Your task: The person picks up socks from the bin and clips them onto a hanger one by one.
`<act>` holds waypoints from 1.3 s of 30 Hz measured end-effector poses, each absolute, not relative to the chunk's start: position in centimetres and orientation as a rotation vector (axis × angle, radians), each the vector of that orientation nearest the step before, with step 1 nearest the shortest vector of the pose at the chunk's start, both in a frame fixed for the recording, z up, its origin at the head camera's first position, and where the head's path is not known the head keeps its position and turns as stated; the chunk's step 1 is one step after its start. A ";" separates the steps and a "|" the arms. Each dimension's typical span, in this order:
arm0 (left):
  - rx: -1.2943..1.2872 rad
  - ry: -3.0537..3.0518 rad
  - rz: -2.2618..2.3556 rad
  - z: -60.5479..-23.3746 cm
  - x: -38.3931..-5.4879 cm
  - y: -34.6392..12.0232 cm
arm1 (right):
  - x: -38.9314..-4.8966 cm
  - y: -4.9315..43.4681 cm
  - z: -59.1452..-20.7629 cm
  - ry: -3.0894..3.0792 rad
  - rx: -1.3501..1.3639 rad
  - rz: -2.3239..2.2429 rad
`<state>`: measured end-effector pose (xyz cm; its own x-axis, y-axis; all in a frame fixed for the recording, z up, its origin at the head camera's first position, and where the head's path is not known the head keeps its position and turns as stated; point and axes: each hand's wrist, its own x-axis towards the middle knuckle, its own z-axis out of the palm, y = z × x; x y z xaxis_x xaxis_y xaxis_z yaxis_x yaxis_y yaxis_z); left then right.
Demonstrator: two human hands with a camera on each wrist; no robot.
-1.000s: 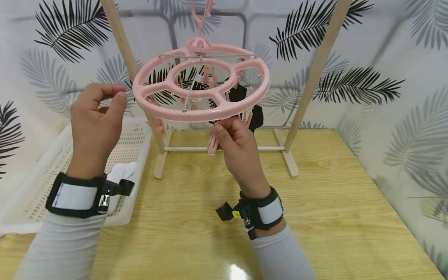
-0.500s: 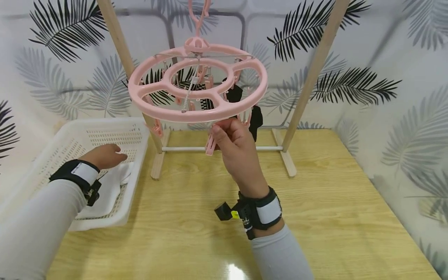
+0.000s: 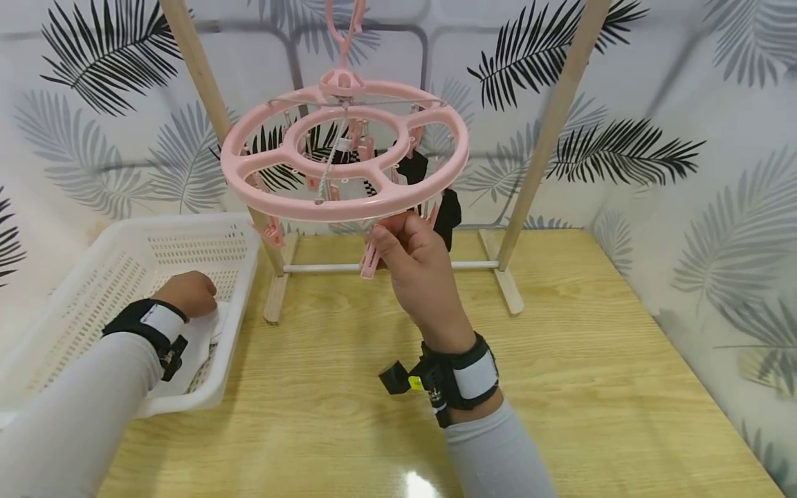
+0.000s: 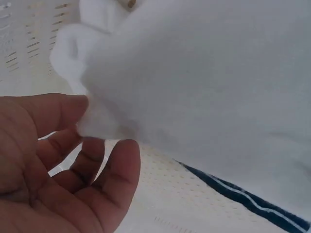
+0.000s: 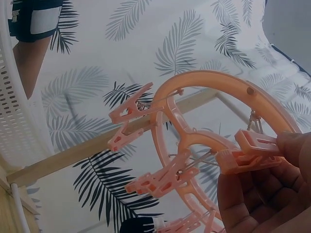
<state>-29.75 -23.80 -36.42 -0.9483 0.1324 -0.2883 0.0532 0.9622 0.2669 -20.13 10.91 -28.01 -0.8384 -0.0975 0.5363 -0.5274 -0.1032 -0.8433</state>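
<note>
My left hand (image 3: 189,294) is down in the white basket (image 3: 214,394) at the left. In the left wrist view its thumb and fingers pinch the corner of a white cloth (image 4: 209,73), whose full shape is hidden by folds. My right hand (image 3: 418,266) holds a pink clothespin (image 3: 370,260) under the front rim of a round pink hanger (image 3: 274,202). In the right wrist view, thumb and fingers squeeze that clothespin's handles from both sides. The hanger is a ring with a smaller inner ring, and several other pink clothespins (image 5: 133,108) dangle from it.
A wooden stand with two slanted posts (image 3: 548,131) and a white crossbar (image 3: 330,268) rises behind the hanger. Black fabric (image 3: 447,216) hangs at the hanger's far right. The wooden table (image 3: 598,360) runs up to a leaf-patterned curtain.
My left hand has come down from beside the hanger's left rim into the basket, its fingers closing on the white cloth. The right hand keeps its hold on the clothespin.
</note>
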 end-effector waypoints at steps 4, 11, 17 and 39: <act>0.108 2.824 0.446 -36.1 -29.4 -24.1 | -20.2 10.9 -28.3 -1.854 0.712 2.014; 0.186 2.979 0.479 -32.2 -28.3 -23.9 | -20.0 10.8 -28.0 -1.888 0.662 2.003; 0.217 3.081 0.562 -30.7 -27.1 -23.3 | -18.8 10.6 -26.8 -1.915 0.618 2.020; 0.031 3.443 0.989 -23.4 -16.7 -17.9 | -20.0 10.9 -28.0 -1.890 0.668 1.996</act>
<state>-16.68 -17.94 -23.36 -0.9045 -0.1020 0.4140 0.1332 0.8548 0.5016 -20.02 10.91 -28.02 -0.8428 -0.0913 0.5305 -0.5247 -0.0804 -0.8475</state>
